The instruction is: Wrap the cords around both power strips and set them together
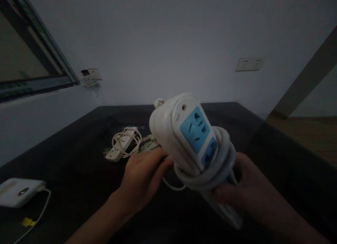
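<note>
A white power strip (168,124) with blue socket faces is held up tilted before me, several turns of its thick white cord (226,149) wound around its middle. My right hand (244,188) grips the lower part of the strip, below the windings. Close to the strip's left side, my left hand (144,177) is closed in a pinch on the cord, a bit of white showing at its fingertips. A loose loop of cord hangs beneath those fingers. The strip's lower end is blurred and partly hidden by the right hand.
On the black table (86,188), a second power strip (123,144) with a tangled cord lies on camouflage cloth (150,143). A white device (21,192) with a cable and a yellow tag (28,222) sits at left. Wall sockets (249,64) are behind.
</note>
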A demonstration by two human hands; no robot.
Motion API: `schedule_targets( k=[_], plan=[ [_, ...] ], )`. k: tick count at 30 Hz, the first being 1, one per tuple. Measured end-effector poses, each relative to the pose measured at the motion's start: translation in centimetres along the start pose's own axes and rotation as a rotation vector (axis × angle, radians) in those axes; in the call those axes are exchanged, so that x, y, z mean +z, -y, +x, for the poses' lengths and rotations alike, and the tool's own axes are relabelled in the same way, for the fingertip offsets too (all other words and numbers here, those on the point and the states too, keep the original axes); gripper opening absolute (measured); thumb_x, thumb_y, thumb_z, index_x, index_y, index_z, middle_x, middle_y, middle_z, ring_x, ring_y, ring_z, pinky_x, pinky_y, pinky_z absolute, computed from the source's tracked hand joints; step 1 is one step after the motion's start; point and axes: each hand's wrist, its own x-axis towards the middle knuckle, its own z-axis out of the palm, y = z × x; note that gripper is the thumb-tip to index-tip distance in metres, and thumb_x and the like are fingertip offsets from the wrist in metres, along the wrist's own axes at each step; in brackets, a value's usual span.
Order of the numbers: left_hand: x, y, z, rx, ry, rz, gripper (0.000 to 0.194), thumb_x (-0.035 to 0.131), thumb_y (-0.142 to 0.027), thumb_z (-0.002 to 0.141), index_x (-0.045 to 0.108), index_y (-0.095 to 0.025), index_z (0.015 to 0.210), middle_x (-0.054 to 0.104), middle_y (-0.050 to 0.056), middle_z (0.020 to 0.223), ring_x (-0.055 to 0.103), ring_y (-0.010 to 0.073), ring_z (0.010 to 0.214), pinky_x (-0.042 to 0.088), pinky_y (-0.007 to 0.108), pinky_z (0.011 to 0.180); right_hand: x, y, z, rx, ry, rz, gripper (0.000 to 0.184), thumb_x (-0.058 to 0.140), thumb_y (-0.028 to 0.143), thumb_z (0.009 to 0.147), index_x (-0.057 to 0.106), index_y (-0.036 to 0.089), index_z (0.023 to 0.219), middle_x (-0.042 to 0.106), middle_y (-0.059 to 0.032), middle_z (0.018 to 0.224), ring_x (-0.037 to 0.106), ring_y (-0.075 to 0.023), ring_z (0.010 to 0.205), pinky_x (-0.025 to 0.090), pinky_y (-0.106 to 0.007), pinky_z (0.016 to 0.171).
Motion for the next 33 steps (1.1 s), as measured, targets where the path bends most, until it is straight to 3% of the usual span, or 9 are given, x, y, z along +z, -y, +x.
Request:
schedule_targets(
  k=[4, 8, 11, 16, 19, 22, 25, 28, 33],
  plan=[
    [1.4, -0.3, 0.4, -0.149, 0.043, -0.101, 0.021, 0.045, -0.017, 0.091, 0.058, -0.017, 0.075, 0.064, -0.002, 0.06, 0.061, 0.0105, 0.052, 0.044, 0.019, 0.049, -0.5, -1.5, 1.7, 0.027, -0.095, -0.135, 0.032, 0.073, 0.036, 0.068, 0.069, 0.021, 0.097, 0.074, -0.0023, 0.088, 0.069, -0.0205, 0.077, 0.056, -0.03, 0.067],
    [3.0, 0.7, -0.2, -0.212, 0.141, -0.083, 0.019, 0.044, -0.019, 0.093, 0.062, -0.016, 0.094, 0.071, 0.004, 0.083, 0.068, 0.0158, 0.072, 0.052, 0.026, 0.065, -1.6, -2.4, 3.0, 0.018, -0.28, -0.302, 0.038, 0.07, 0.043, 0.068, 0.068, 0.017, 0.095, 0.073, -0.0059, 0.09, 0.067, -0.0212, 0.077, 0.054, -0.031, 0.066],
    [3.2, 1.0, -0.5, -0.225, 0.186, 0.025, 0.025, 0.042, -0.019, 0.093, 0.061, -0.018, 0.11, 0.071, 0.007, 0.099, 0.069, 0.0198, 0.085, 0.055, 0.033, 0.074, -3.5, -3.0, 3.6, -0.002, -0.42, -0.477, 0.043, 0.067, 0.05, 0.068, 0.067, 0.016, 0.095, 0.071, -0.0083, 0.091, 0.065, -0.0222, 0.078, 0.05, -0.033, 0.065],
    [2.2, 0.8, -0.5, -0.223, 0.277, 0.295, 0.024, 0.046, -0.022, 0.092, 0.064, -0.02, 0.108, 0.071, 0.007, 0.097, 0.069, 0.0221, 0.081, 0.055, 0.035, 0.071, -7.3, -4.3, 4.3, 0.136, -0.606, -0.948, 0.05, 0.057, 0.065, 0.07, 0.065, 0.018, 0.085, 0.068, -0.0073, 0.076, 0.062, -0.0231, 0.07, 0.041, -0.032, 0.058],
    [1.9, 0.7, -0.6, -0.195, 0.292, 0.391, 0.023, 0.047, -0.023, 0.092, 0.066, -0.022, 0.103, 0.071, 0.004, 0.09, 0.069, 0.0199, 0.075, 0.053, 0.03, 0.065, -8.0, -4.9, 4.4, 0.24, -0.542, -1.182, 0.056, 0.05, 0.071, 0.072, 0.064, 0.02, 0.089, 0.067, -0.0086, 0.076, 0.062, -0.0244, 0.068, 0.037, -0.031, 0.054],
    [1.7, 0.5, -0.7, -0.128, 0.249, 0.421, 0.019, 0.048, -0.024, 0.091, 0.067, -0.022, 0.096, 0.07, 0.002, 0.083, 0.067, 0.0176, 0.07, 0.049, 0.025, 0.059, -7.3, -4.9, 4.2, 0.284, -0.423, -1.373, 0.059, 0.045, 0.072, 0.076, 0.062, 0.021, 0.1, 0.069, -0.0108, 0.083, 0.064, -0.0265, 0.069, 0.036, -0.03, 0.052],
    [1.3, 0.0, -0.7, -0.003, 0.163, 0.446, 0.018, 0.051, -0.027, 0.091, 0.067, -0.02, 0.086, 0.067, 0.001, 0.072, 0.063, 0.0167, 0.064, 0.044, 0.024, 0.055, -6.1, -4.8, 3.9, 0.257, -0.263, -1.491, 0.057, 0.041, 0.069, 0.08, 0.059, 0.021, 0.105, 0.07, -0.0108, 0.088, 0.066, -0.0275, 0.073, 0.037, -0.03, 0.052],
    [0.4, -0.3, -0.3, 0.133, 0.098, 0.49, 0.03, 0.048, -0.031, 0.093, 0.064, -0.018, 0.072, 0.061, 0.001, 0.061, 0.057, 0.0154, 0.056, 0.037, 0.024, 0.051, -4.5, -4.9, 3.3, 0.201, -0.148, -1.565, 0.052, 0.044, 0.063, 0.083, 0.057, 0.021, 0.109, 0.07, -0.0103, 0.096, 0.068, -0.0268, 0.078, 0.04, -0.03, 0.054],
    [-1.1, 0.8, 0.4, 0.268, 0.175, 0.447, 0.035, 0.045, -0.037, 0.094, 0.065, -0.017, 0.073, 0.062, 0.001, 0.064, 0.055, 0.0138, 0.057, 0.035, 0.024, 0.053, -1.6, -5.1, 2.5, 0.108, 0.047, -1.637, 0.049, 0.057, 0.054, 0.081, 0.054, 0.019, 0.115, 0.071, -0.01, 0.093, 0.069, -0.0275, 0.074, 0.04, -0.029, 0.051]
  ],
)
